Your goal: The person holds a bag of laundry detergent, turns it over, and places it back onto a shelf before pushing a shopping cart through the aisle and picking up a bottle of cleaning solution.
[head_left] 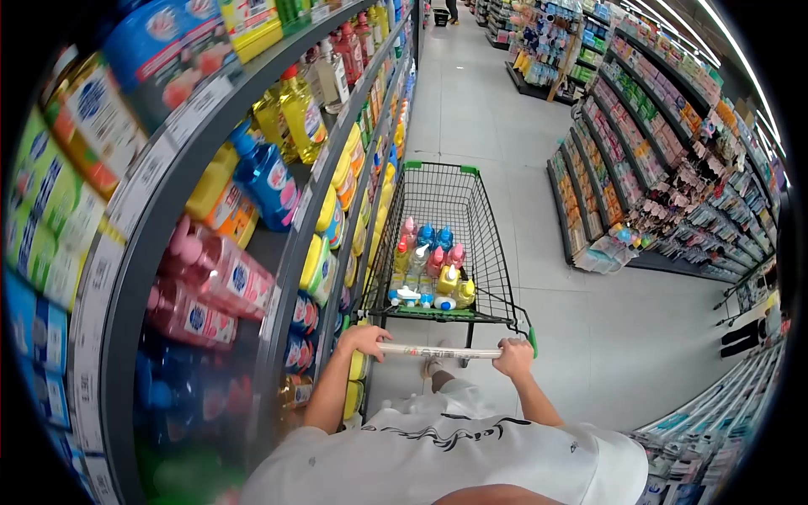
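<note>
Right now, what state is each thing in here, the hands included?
Left hand: closed on the handle
Right hand: closed on the handle
Handle: held at both ends
Cart: partly filled
Bottles in the cart: grouped toward the handle end; caps too small to judge
Left shelf: stocked
Right rack: stocked
Ceiling lights: lit

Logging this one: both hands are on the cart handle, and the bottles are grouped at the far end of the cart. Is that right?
Not quite: the bottles are grouped at the near end of the cart, beside the handle, as the head view shows. The left hand and right hand are both on the cart handle.
</note>
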